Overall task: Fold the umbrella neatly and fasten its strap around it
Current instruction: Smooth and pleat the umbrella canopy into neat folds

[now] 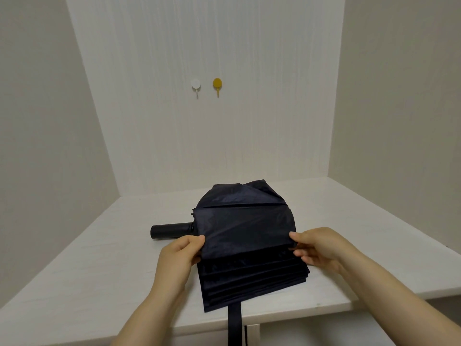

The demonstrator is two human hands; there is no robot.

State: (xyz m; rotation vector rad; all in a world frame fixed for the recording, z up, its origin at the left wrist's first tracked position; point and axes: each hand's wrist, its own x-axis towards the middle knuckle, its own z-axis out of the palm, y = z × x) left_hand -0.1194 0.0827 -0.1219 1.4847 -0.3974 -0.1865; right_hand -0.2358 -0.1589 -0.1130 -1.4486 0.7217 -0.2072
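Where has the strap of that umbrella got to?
In the head view the strap hangs off the table's near edge at bottom centre, below the umbrella's stacked folds, between the person's forearms.

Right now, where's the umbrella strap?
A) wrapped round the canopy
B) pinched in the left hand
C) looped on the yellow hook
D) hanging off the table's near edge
D: the strap runs from the canopy down over the table front edge, unfastened, while the left hand and right hand pinch a canopy panel.
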